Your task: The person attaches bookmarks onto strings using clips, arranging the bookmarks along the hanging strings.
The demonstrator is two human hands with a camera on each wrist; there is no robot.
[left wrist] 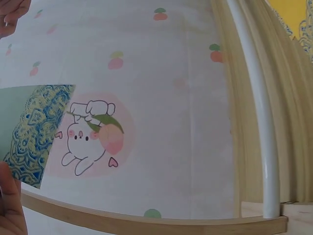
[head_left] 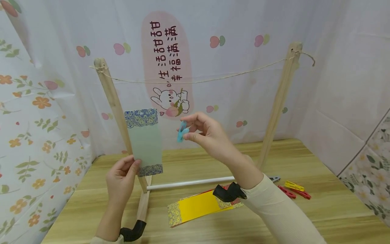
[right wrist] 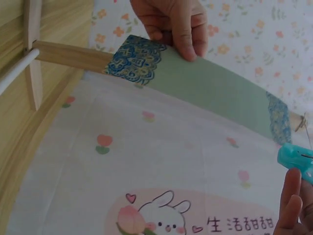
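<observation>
Cream sleeve at near right, with black wrist mount at its cuff. Right hand pinches a light blue clip between thumb and fingers; clip is in the air near the middle, right of the card and apart from it. Left hand grips a pale green card with blue patterned ends, thumb on its face, at the lower left edge. Card stands upright in front of the left post, below the string and apart from it. String sags between 2 wooden posts, tied near each top. White rod runs low, left to right. On the table: yellow card atop a pile at near middle; 1 yellow clip and 2 red clips at right.
</observation>
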